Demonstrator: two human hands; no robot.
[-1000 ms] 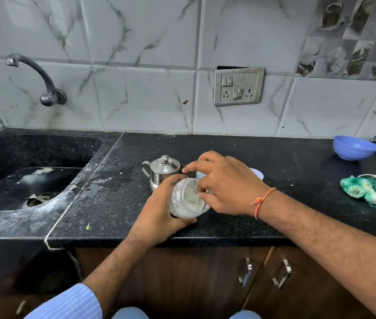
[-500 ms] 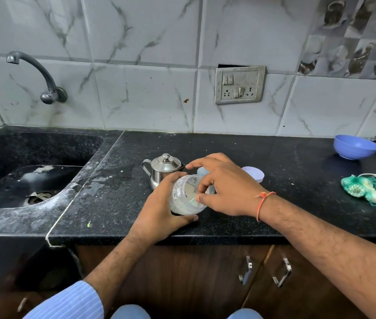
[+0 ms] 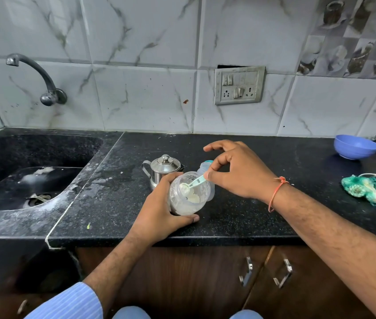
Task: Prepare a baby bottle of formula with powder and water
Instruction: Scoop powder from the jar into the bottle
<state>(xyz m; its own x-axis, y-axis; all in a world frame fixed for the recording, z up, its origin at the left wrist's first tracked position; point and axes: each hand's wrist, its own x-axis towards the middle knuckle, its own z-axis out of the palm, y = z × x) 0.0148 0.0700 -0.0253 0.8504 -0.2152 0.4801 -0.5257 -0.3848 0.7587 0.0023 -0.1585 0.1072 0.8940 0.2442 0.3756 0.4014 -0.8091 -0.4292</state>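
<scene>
Fingers (image 3: 214, 174) of our right hand (image 3: 240, 171) are pinching a small teal scoop (image 3: 194, 183), its bowl heaped with white powder over the mouth of a clear powder jar (image 3: 188, 194). Our left hand (image 3: 159, 210) is gripping that tilted jar at the near edge of the black counter (image 3: 251, 217), just beside a steel kettle (image 3: 163, 168) and the baby bottle (image 3: 204, 168) on the far side.
</scene>
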